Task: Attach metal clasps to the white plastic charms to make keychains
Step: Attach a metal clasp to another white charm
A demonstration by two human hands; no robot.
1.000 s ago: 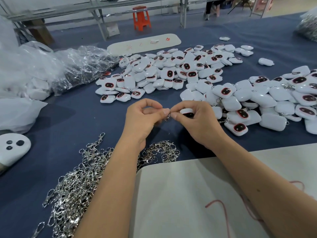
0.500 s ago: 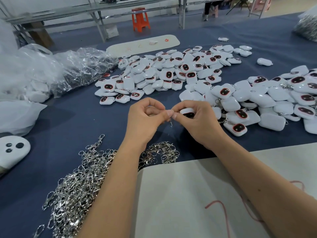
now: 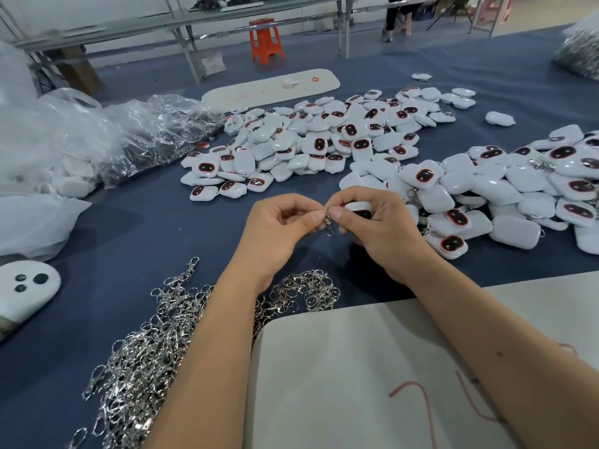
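Fingertips of both hands pinch one clasp between them; the right hand also cups a charm. Some charms in the right pile already show rings; the far pile and many loose clasps remain.

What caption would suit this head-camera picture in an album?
Left hand and right hand pinch a metal clasp at a white charm.

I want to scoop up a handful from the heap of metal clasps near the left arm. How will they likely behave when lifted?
The heap of metal clasps looks loosely interlocked, so a handful would probably drag tangled neighbours along. Each piece seems small, thin and shiny, so likely light and a bit slippery singly. They lie flat on the blue cloth, so rolling seems unlikely.
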